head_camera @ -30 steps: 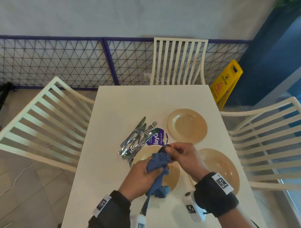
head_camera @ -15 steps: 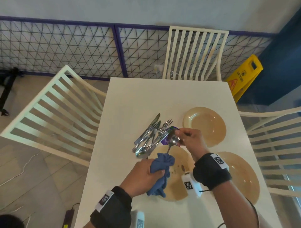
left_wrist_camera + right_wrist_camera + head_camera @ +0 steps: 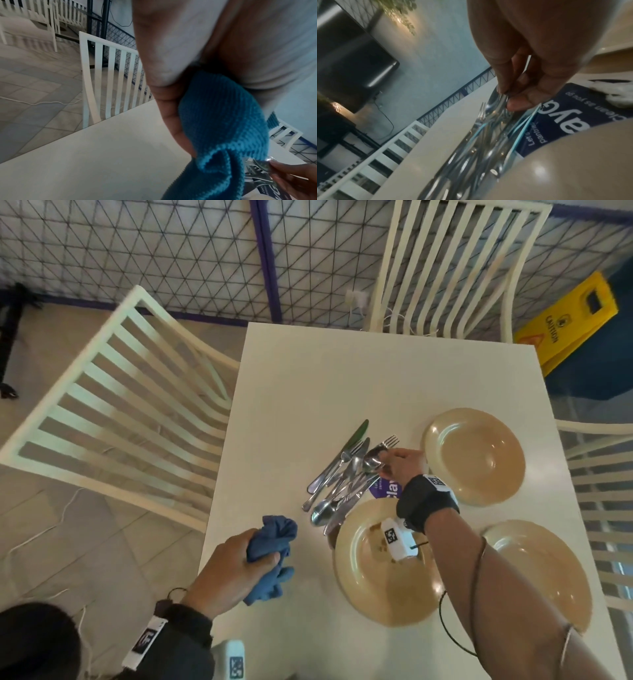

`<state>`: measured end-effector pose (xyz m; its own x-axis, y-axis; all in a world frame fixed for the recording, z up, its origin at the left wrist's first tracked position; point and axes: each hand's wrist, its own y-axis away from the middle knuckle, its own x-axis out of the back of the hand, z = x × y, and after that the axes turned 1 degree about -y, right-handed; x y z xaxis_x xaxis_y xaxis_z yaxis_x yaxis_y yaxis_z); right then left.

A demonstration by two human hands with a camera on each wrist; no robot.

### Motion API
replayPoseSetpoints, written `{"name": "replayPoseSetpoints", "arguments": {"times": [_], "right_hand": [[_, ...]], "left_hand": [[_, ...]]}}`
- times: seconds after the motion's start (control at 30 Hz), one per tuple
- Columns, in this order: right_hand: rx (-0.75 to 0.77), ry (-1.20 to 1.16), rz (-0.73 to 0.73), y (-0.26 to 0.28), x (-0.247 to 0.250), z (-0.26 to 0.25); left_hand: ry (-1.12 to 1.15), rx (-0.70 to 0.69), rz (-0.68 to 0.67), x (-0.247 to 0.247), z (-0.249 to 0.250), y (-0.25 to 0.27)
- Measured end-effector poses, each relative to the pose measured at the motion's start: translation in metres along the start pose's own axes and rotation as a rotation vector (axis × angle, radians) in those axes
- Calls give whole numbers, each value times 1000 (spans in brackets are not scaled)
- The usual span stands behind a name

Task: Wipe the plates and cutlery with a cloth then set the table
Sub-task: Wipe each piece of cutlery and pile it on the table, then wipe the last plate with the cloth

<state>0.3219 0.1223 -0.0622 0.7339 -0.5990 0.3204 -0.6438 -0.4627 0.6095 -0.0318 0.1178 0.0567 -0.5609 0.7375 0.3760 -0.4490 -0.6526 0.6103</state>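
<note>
Two hands working: left hand [image 3: 236, 570] is clutching crumpled blue knitted cloth [image 3: 272, 556]; right hand [image 3: 402, 467] is pinching shiny steel spoon [image 3: 371, 461] over loose cutlery pile [image 3: 342, 481]. Risk: fingertip pinch slipping, spoon clattering down.

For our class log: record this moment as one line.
left hand: grips blue knitted cloth | right hand: pinches shiny metal spoon over cutlery pile

White slatted chairs [image 3: 113, 392] around the counter [image 3: 342, 378], yellow caution sign [image 3: 568, 320] on the floor, purple-framed mesh fence [image 3: 171, 258], purple printed card [image 3: 388, 489].

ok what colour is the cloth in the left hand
Blue, with a knitted rib texture; the cloth shows best in the left wrist view.
</note>
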Motion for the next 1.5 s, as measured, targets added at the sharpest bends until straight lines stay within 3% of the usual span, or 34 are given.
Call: {"name": "replayPoseSetpoints", "arguments": {"times": [0.27,0.47,0.57,0.67,0.77,0.9,0.97,1.17,1.33,1.5], "right_hand": [[54,132,7,13,20,8],[135,287,138,90,79,34],[46,464,186,134,99,71],[-127,478,143,146,111,115],[-207,355,41,144,112,143],[-306,-100,-39,151,111,150],[-328,-217,-77,159,115,150],[-244,-458,-270,179,143,156],[-206,-623,-284,185,172,159],[-123,-648,-349,195,197,159]], "left_hand": [[11,-11,-69,-9,-3,-11],[106,5,-107,-34,19,-9],[142,-16,-121,-51,34,-4],[118,-79,-158,-72,50,-2],[62,-108,-224,-96,63,0],[-2,-172,-260,-132,80,2],[-45,-219,-248,-152,86,4],[-293,-432,-162,-214,93,5],[-966,-504,-19,-248,87,13],[-954,-637,-105,-280,88,24]]}}
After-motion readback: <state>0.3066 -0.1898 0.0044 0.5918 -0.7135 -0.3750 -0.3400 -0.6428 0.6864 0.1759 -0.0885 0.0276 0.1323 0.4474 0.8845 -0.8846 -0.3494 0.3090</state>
